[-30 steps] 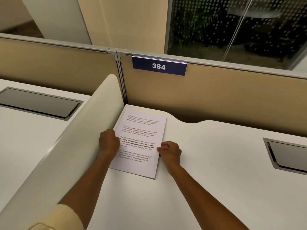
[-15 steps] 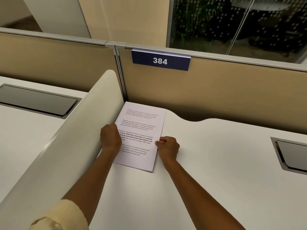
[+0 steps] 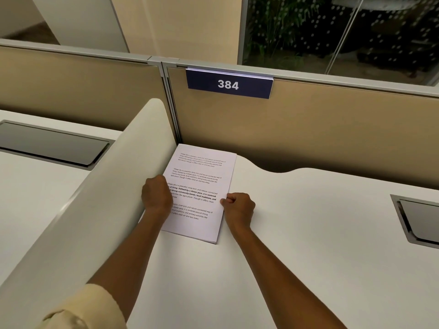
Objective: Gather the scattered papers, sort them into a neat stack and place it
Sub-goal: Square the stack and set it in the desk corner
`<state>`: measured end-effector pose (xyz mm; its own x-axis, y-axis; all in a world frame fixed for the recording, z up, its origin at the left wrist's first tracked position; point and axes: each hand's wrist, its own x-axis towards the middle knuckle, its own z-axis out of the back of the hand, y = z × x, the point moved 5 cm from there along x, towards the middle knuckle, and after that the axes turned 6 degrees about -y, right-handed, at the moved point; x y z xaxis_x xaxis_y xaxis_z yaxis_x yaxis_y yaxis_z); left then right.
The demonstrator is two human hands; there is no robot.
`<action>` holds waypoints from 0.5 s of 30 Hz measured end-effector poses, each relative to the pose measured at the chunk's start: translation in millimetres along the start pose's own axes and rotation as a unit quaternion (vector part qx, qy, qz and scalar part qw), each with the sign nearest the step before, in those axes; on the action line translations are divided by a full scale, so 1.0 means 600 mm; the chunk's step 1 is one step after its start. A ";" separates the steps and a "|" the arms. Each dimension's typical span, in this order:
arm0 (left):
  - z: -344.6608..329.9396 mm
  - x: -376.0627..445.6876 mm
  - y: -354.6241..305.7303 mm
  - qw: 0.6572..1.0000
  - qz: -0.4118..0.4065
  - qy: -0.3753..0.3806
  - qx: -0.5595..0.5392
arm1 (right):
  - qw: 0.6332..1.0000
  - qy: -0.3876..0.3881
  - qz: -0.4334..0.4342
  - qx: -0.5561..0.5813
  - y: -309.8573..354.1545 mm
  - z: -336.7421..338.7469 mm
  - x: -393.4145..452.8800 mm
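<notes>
"384" on nameplate (image 3: pixel 229 84), "Village life" on papers (image 3: pixel 202 184)

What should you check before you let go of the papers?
1. Paper stack lies flat on the desk: ok.
2. Stack edges line up: ok along the near and right edges; left edge hidden by the left hand.
3. Stack tucked into the corner by the white divider and tan partition: ok.
4. Right hand at the right edge: ok.
5. No loose sheets left on the desk: ok in view; beyond it, cannot tell.
</notes>
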<state>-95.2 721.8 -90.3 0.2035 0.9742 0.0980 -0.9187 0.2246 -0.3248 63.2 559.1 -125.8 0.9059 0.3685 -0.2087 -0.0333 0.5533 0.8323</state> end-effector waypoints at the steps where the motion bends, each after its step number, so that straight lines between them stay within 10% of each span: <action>1: -0.001 0.001 0.001 1.000 0.003 0.000 -0.004 | 1.000 0.001 -0.001 0.000 0.000 -0.001 0.001; 15: -0.006 0.005 0.008 1.000 0.012 0.007 -0.018 | 0.998 -0.013 0.050 -0.037 -0.001 -0.012 -0.009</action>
<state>-97.6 725.6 -94.9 0.1857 0.9796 0.0769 -0.9110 0.2009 -0.3602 55.2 562.1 -128.8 0.9073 0.4051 -0.1123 -0.1541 0.5691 0.8077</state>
